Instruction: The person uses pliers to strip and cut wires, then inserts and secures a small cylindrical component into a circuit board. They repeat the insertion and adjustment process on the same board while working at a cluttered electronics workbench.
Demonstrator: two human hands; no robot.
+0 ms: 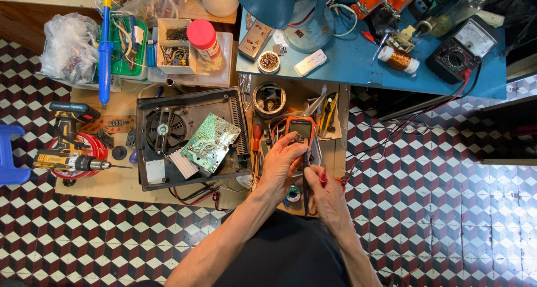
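head view looks straight down at a wooden board on a floor of red, black and white cube-pattern tiles. the left hand (281,163) curls around the bottom of an orange meter (300,131) with a dark little screen, fingers closed on it. the meter sits on the board, just right of the open black box (190,136). the right hand (324,195) is pinched shut on a thin red probe (323,178), close under the meter. the tip of the probe is hidden by the fingers, so i cannot tell what it touches.

the black box is flat and square, made of hard plastic, with a round fan (164,130) inside. a green circuit board (211,143) lies tilted on top of it, with a ribbed silver metal piece by its corner. a yellow drill (70,162) lies on its side at the left, over a round red thing that is mostly covered. a shiny round tin (269,100) sits above the meter; what is inside is too small to make out. the blue table (358,60) at the top is crowded and cut off by the edge.
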